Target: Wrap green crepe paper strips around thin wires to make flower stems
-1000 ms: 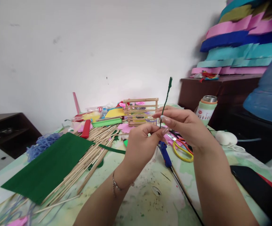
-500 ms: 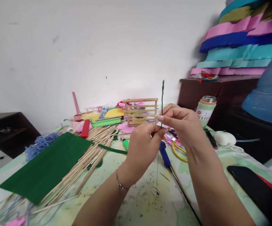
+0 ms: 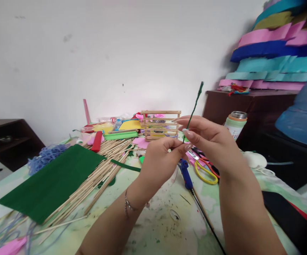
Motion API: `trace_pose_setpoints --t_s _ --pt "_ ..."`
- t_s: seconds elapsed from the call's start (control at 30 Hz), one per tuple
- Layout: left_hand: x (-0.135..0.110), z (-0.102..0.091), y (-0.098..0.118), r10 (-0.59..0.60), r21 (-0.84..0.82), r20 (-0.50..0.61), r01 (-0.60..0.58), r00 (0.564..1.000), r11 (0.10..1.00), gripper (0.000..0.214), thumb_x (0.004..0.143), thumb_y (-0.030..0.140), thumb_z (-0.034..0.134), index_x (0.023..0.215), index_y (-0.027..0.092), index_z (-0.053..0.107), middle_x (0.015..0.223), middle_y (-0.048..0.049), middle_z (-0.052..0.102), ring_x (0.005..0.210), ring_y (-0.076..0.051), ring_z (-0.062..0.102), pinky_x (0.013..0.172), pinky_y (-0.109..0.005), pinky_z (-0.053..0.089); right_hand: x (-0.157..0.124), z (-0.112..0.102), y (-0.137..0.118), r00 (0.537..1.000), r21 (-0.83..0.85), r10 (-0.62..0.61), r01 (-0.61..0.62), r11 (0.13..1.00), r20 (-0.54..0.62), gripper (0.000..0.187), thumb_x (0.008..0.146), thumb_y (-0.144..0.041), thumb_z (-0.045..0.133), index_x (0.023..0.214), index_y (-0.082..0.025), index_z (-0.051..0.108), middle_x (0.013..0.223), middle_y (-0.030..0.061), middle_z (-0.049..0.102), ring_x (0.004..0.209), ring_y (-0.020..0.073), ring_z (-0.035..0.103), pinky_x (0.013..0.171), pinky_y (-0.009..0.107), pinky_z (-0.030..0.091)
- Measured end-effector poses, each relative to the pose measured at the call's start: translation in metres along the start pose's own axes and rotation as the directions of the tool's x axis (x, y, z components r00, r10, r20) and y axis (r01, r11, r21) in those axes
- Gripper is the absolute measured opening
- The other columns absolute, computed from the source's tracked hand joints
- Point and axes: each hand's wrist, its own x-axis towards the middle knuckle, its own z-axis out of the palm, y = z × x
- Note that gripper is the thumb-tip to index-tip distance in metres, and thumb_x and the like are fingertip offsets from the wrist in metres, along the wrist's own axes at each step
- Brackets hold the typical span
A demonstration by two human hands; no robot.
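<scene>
A thin stick wrapped in green paper rises up and to the right from between my two hands above the table. My left hand is closed in a fist round its lower end. My right hand pinches the stick just above, thumb and forefinger pressed on it, the other fingers stretched out. Under the hands lie a blue glue gun with a black cord and yellow-handled scissors.
A green paper sheet and a heap of wooden sticks lie at left, with blue yarn behind. A small stick-built crate stands at the back. A flask and a dark cabinet with stacked coloured paper are at right.
The green stick has tilted from upright to leaning right again while both hands kept their grip and turned it. The view has shifted slightly.
</scene>
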Motion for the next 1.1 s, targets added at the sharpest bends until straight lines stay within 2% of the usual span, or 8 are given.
trace_pose_setpoints --t_s 0.07,0.17,0.37,0.73,0.83,0.97,1.03,1.1 --pt "0.001 -0.001 0.001 -0.005 -0.009 0.003 0.005 1.000 1.000 0.023 0.080 0.027 0.069 0.058 0.020 0.070 0.058 0.0036 0.066 0.058 -0.010 0.055 0.059 -0.023 0.039 -0.002 0.000 -0.002 0.999 -0.010 0.021 -0.020 1.000 0.045 0.015 0.088 -0.031 0.062 0.093 -0.024 0.074 0.097 0.0035 0.072 0.092 0.0189 0.065 0.079 0.033 0.049" --pt "0.000 0.001 0.000 0.027 0.056 -0.019 -0.026 0.999 0.998 0.022 0.081 0.027 0.068 0.060 0.021 0.070 0.058 0.0038 0.066 0.056 -0.010 0.054 0.057 -0.024 0.038 -0.003 0.006 0.001 0.996 0.028 0.037 -0.035 0.999 -0.083 0.014 0.084 -0.031 0.067 0.077 -0.022 0.074 0.075 0.0014 0.071 0.076 0.0172 0.065 0.070 0.031 0.049" --pt "-0.003 0.005 -0.003 0.109 0.319 -0.118 -0.067 0.987 0.945 0.022 0.084 0.028 0.065 0.063 0.020 0.069 0.063 0.0017 0.066 0.062 -0.013 0.056 0.061 -0.027 0.036 -0.001 0.018 0.014 0.972 0.014 0.027 -0.025 1.000 -0.232 0.017 0.082 -0.032 0.068 0.070 -0.020 0.068 0.073 0.0016 0.067 0.072 0.0161 0.062 0.067 0.031 0.048" --pt "-0.004 0.007 -0.004 0.105 0.289 -0.089 -0.076 0.990 0.954 0.022 0.083 0.027 0.064 0.063 0.021 0.069 0.063 0.0018 0.068 0.063 -0.014 0.058 0.060 -0.027 0.038 -0.001 0.024 0.011 0.934 -0.060 -0.024 0.003 0.998 -0.356 0.030 0.079 -0.033 0.071 0.059 -0.020 0.053 0.062 -0.0021 0.055 0.062 0.0122 0.052 0.062 0.028 0.041" --pt "-0.002 0.001 -0.002 0.042 0.183 -0.071 -0.028 0.997 0.983 0.025 0.083 0.027 0.064 0.060 0.020 0.069 0.056 0.0029 0.064 0.056 -0.011 0.054 0.056 -0.025 0.037 0.000 0.023 0.010 0.952 0.009 0.019 -0.017 1.000 -0.307 0.027 0.078 -0.037 0.072 0.063 -0.020 0.059 0.069 -0.0006 0.062 0.068 0.0137 0.058 0.067 0.029 0.045" --pt "0.001 -0.007 0.001 -0.004 0.026 -0.023 0.005 1.000 1.000 0.025 0.081 0.029 0.067 0.057 0.020 0.070 0.054 0.0028 0.063 0.055 -0.011 0.054 0.057 -0.024 0.040 0.000 0.015 0.005 0.999 0.143 0.034 -0.030 0.989 -0.026 0.016 0.086 -0.036 0.063 0.092 -0.024 0.072 0.101 0.0034 0.072 0.095 0.0187 0.065 0.082 0.033 0.049" --pt "0.001 -0.008 0.001 -0.011 -0.003 -0.021 0.011 1.000 1.000 0.023 0.080 0.026 0.068 0.058 0.020 0.071 0.055 0.0026 0.064 0.058 -0.012 0.056 0.060 -0.025 0.043 0.000 0.011 0.003 0.998 0.180 0.034 -0.044 0.983 0.060 0.017 0.087 -0.034 0.062 0.094 -0.025 0.074 0.099 0.0034 0.073 0.094 0.0194 0.066 0.081 0.033 0.051" --pt "0.001 -0.006 0.001 -0.018 0.004 -0.019 0.018 1.000 1.000 0.020 0.079 0.024 0.069 0.059 0.021 0.071 0.059 0.0026 0.066 0.061 -0.012 0.058 0.062 -0.025 0.044 -0.001 0.009 0.004 0.997 0.193 0.058 -0.068 0.979 0.055 0.013 0.084 -0.033 0.066 0.085 -0.024 0.076 0.084 0.0024 0.073 0.081 0.0185 0.067 0.073 0.032 0.051"
